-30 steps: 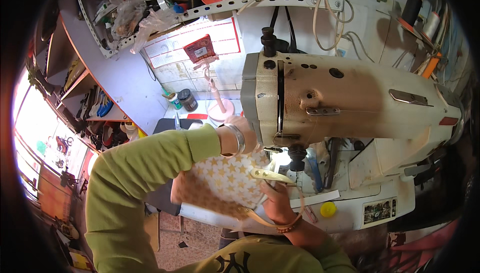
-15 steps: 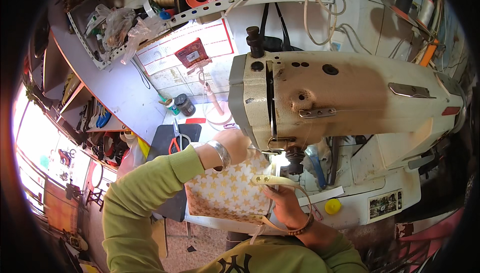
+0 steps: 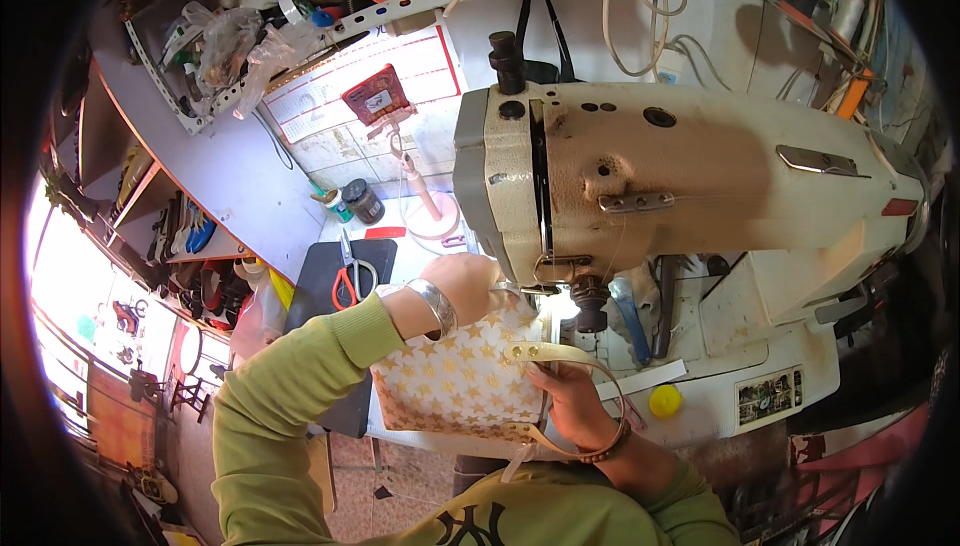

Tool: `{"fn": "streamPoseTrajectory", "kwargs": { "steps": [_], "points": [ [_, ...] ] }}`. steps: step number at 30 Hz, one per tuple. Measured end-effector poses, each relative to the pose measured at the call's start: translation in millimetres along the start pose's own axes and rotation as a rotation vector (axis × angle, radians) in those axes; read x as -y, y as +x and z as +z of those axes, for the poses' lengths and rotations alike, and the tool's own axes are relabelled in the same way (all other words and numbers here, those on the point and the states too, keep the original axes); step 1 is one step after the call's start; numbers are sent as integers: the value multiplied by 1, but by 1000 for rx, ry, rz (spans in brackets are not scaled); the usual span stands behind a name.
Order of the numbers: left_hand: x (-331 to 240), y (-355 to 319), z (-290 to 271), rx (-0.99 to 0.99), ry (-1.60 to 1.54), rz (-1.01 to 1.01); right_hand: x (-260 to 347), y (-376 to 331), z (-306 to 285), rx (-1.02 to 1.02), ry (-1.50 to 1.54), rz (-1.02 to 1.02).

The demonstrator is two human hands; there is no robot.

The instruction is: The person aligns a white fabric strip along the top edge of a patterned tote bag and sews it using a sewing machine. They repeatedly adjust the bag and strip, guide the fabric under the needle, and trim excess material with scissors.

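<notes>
A white bag with gold stars lies tilted under the head of a large beige sewing machine. My left hand is at the bag's far edge beside the machine's needle area; its fingers are curled and mostly hidden behind the hand. My right hand grips the bag's near right edge, thumb on top, just below the end of a cream strap handle. The handle loops around over my right wrist. A bright lamp glow lights the needle area, and the needle itself is hidden.
Red-handled scissors rest on a dark mat at the left. Behind stand a pink phone stand and a dark jar. A yellow round piece, a white strip and a blue-handled tool lie at the right.
The view has shifted slightly, so the machine and shelf sit a little higher. Both hands keep their places on the bag, with hardly any visible movement.
</notes>
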State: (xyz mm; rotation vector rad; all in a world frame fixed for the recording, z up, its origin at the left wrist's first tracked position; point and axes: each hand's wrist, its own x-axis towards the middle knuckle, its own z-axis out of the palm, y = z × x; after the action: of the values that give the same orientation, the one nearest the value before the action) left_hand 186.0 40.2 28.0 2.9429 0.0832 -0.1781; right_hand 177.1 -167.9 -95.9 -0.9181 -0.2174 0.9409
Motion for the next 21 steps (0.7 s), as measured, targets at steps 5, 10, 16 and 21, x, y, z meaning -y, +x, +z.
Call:
{"fn": "streamPoseTrajectory", "kwargs": {
  "steps": [5, 10, 16, 21],
  "points": [
    [-32, -27, -7, -129, 311, -78, 3, 0, -1, -11, -138, 4],
    [-96, -74, 26, -667, 81, 575, 0, -1, -1, 163, 3, -196],
    [-134, -64, 59, -298, -153, 711, 1, 2, -12, 183, 60, -29],
    [-102, -103, 57, -271, 9, 603, 2, 10, -18, 167, 51, 26]
  ]
}}
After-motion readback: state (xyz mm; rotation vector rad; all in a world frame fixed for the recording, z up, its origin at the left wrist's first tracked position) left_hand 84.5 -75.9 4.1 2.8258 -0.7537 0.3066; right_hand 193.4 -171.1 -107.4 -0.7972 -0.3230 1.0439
